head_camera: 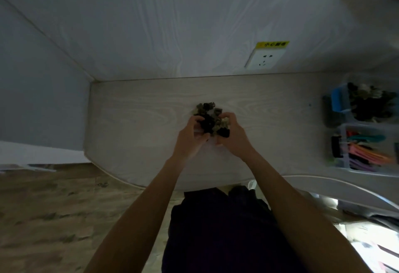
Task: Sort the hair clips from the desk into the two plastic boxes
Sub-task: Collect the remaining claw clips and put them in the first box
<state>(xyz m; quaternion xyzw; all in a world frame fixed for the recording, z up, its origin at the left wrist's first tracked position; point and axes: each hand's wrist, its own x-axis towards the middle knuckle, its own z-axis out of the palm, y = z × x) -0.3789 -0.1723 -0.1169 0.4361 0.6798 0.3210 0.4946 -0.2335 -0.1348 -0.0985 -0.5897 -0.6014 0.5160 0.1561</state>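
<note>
A heap of small dark, olive and pale hair clips [208, 114] lies in the middle of the pale wooden desk [133, 121]. My left hand [192, 137] curls around the heap's left side. My right hand [234, 136] cups its right side, with clips between the fingers of both. Two clear plastic boxes stand at the desk's right edge. The far box [343, 91] holds dark and olive clips like those in the heap. The near box [343, 154] holds long flat clips in pink, orange, teal and purple.
A white wall socket [264, 59] with a yellow label sits on the back panel above the desk. A side wall closes the desk's left end. The desk's curved front edge is just above my lap. A white chair arm [336, 188] curves at the lower right.
</note>
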